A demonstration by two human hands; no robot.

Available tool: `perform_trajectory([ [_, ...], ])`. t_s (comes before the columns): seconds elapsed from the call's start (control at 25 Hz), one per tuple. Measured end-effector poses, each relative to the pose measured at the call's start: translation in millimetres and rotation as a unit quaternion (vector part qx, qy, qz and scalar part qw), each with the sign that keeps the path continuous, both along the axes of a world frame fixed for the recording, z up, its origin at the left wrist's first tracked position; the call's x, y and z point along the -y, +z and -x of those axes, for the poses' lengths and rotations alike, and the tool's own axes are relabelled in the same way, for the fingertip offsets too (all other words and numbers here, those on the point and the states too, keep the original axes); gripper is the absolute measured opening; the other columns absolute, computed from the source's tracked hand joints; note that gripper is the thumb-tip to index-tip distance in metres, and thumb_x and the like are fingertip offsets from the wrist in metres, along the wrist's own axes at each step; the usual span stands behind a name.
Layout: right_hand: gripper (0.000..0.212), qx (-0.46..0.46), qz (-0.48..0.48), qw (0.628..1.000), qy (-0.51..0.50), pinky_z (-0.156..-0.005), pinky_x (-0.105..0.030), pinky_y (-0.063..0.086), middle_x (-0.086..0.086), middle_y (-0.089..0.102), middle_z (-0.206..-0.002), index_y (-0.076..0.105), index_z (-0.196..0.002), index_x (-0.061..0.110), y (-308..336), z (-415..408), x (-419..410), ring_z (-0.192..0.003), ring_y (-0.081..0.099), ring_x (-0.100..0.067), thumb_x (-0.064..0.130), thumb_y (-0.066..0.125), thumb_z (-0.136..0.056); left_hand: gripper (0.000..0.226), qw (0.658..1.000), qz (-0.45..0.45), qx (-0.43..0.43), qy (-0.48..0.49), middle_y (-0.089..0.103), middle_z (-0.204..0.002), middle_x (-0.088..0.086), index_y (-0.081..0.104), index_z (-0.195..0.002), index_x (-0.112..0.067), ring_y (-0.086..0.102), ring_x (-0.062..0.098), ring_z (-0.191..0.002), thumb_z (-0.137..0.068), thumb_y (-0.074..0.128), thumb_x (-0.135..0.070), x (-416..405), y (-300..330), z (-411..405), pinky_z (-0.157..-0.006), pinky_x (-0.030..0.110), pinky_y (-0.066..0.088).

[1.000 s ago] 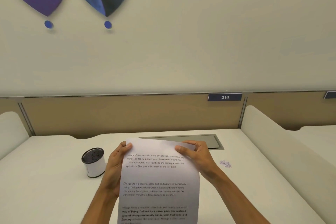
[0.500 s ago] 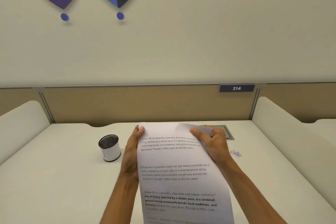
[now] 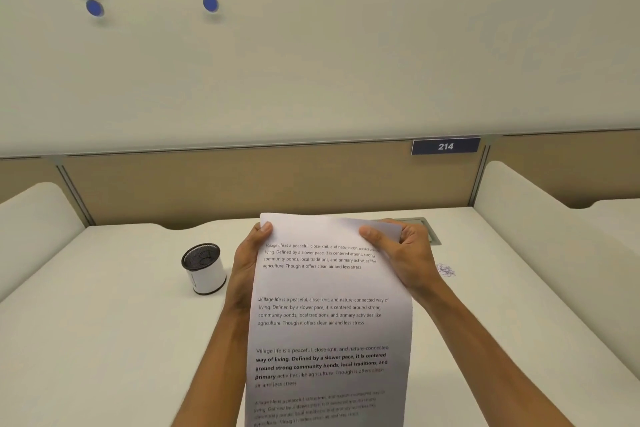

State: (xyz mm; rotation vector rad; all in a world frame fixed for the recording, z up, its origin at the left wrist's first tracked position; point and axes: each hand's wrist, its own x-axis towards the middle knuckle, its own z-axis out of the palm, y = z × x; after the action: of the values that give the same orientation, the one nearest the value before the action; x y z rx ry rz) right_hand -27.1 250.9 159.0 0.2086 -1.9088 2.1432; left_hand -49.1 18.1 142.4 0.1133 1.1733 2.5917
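Holding the sheet [image 3: 329, 288] up over the middle of the desk [image 3: 104, 340], I have it hanging printed side toward me, top edge far and high. Its bottom runs out of view at the near edge.

My left hand [image 3: 244, 267] pinches the top left corner, thumb on the printed face and fingers behind. My right hand [image 3: 405, 260] pinches the top right corner the same way, and there the corner is bent back behind the page. Both grips are closed on paper.

I judge the step to be squaring the page between both hands, ready to read or fold. To do it well I would:
- pinch lightly and evenly, so the top edge stays straight and does not bow
- flatten that bent right corner before any fold, or the crease will run crooked
- keep both hands level, since the page sags in the middle and twists easily
- lower it straight toward the near desk rather than sideways

A cup [image 3: 204, 269] stands upright on the desk just left of my left hand, close enough for a swinging elbow to tip. Right of my right hand is a small purple speck [image 3: 445, 270], and a hatch [image 3: 433, 236] lies beyond that hand. On the far partition is a plate [image 3: 445, 146] reading 214.
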Motion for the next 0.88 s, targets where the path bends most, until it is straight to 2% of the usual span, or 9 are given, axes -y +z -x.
perform_trajectory([
  [0.12,0.025,-0.008,-0.014,1.000,-0.005,-0.051,-0.024,0.046,-0.010,0.063,-0.069,0.063,-0.075,-0.012,4,6,0,-0.058,0.055,-0.017,0.010,0.071,-0.084,0.069,1.000,0.006,0.004,-0.018,0.051,-0.136,0.023,0.047,-0.136,-0.005,0.056,0.037,-0.114,-0.082,0.067,-0.043,-3,6,1,-0.088,0.045,0.053],
  [0.24,0.016,0.000,-0.003,1.000,-0.013,-0.052,-0.022,0.048,-0.005,0.067,-0.068,0.068,-0.073,-0.005,8,12,4,-0.056,0.059,-0.015,0.007,0.070,-0.084,0.056,0.999,-0.005,0.003,-0.042,0.064,-0.119,0.016,0.054,-0.131,-0.011,0.067,0.033,-0.097,-0.086,0.057,-0.043,-5,11,3,-0.076,0.040,0.058],
  [0.32,0.013,0.004,0.007,1.000,-0.009,-0.052,-0.022,0.049,-0.002,0.069,-0.067,0.070,-0.071,0.003,9,15,7,-0.055,0.061,-0.013,0.006,0.070,-0.084,0.060,0.999,-0.012,0.004,-0.038,0.059,-0.124,0.017,0.051,-0.133,-0.013,0.064,0.033,-0.101,-0.082,0.063,-0.044,-3,11,9,-0.081,0.042,0.056],
  [0.44,0.016,0.000,0.014,1.000,-0.014,-0.052,-0.020,0.049,0.000,0.070,-0.066,0.070,-0.070,0.007,10,18,8,-0.054,0.061,-0.012,0.004,0.068,-0.085,0.075,1.000,-0.009,-0.003,-0.011,0.045,-0.137,0.017,0.042,-0.137,-0.004,0.048,0.037,-0.120,-0.080,0.073,-0.043,-1,5,21,-0.098,0.051,0.042],
  [0.48,0.016,-0.003,0.013,1.000,-0.017,-0.052,-0.020,0.049,0.000,0.069,-0.066,0.070,-0.070,0.007,11,19,8,-0.054,0.061,-0.011,0.004,0.068,-0.085,0.074,1.000,-0.012,-0.010,-0.002,0.043,-0.136,0.016,0.043,-0.135,-0.005,0.045,0.037,-0.121,-0.080,0.074,-0.042,-2,3,24,-0.101,0.052,0.038],
  [0.6,0.012,-0.011,0.014,1.000,-0.023,-0.053,-0.019,0.049,0.001,0.069,-0.066,0.070,-0.074,0.002,10,23,8,-0.055,0.061,-0.011,0.004,0.068,-0.086,0.057,0.999,-0.023,-0.039,0.019,0.043,-0.130,0.015,0.047,-0.121,-0.021,0.042,0.036,-0.119,-0.078,0.079,-0.040,-2,-1,30,-0.104,0.057,0.032],
  [0.72,0.009,-0.016,0.008,1.000,-0.025,-0.054,-0.021,0.050,-0.002,0.070,-0.070,0.071,-0.078,0.000,10,26,7,-0.057,0.062,-0.013,0.005,0.069,-0.085,0.052,0.998,-0.020,-0.055,0.020,0.048,-0.122,0.016,0.049,-0.113,-0.020,0.046,0.035,-0.114,-0.076,0.081,-0.040,-3,-2,30,-0.097,0.052,0.039],
  [0.88,0.008,-0.015,0.012,1.000,-0.021,-0.055,-0.022,0.050,-0.001,0.071,-0.070,0.073,-0.078,0.004,11,30,8,-0.058,0.063,-0.013,0.005,0.069,-0.085,0.036,0.994,0.001,-0.098,0.056,0.063,-0.100,0.007,0.061,-0.090,-0.022,0.060,0.028,-0.091,-0.069,0.085,-0.039,-3,4,26,-0.082,0.041,0.051],
])
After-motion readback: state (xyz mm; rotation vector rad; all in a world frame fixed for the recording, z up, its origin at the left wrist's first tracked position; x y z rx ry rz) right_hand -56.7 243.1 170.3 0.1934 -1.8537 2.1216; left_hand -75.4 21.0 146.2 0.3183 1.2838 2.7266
